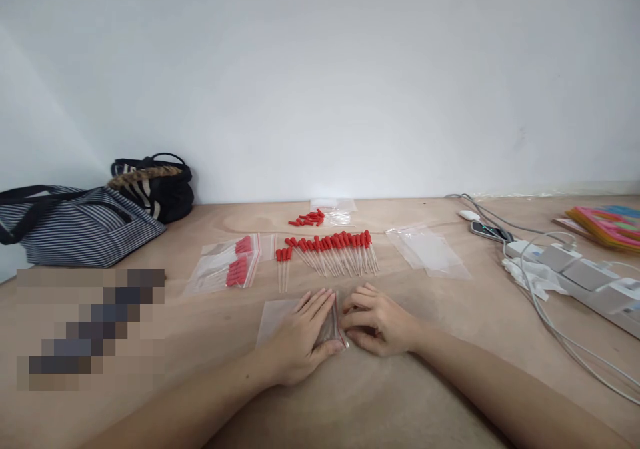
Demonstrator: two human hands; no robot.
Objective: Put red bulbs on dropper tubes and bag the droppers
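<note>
A clear zip bag (273, 315) with a red seal line lies flat on the table in front of me. My left hand (305, 335) is spread flat over it, pressing it down, with the thumb near the sealed edge. Beside that edge is my right hand (380, 322), its fingers loosely curved and apart, the tips at or touching the bag's edge. Beyond my hands lies a row of droppers (340, 245) with red rubber bulbs and thin clear tubes. A few more droppers (283, 262) lie just left of the row.
Filled zip bags (237, 269) of droppers lie left; flat bags (433, 252) lie right. Behind are loose red bulbs (307, 219) and clear tubes (341, 219). A power strip (595, 285) with cables and a phone (491, 231) occupy the right; a striped bag (90, 225) stands left.
</note>
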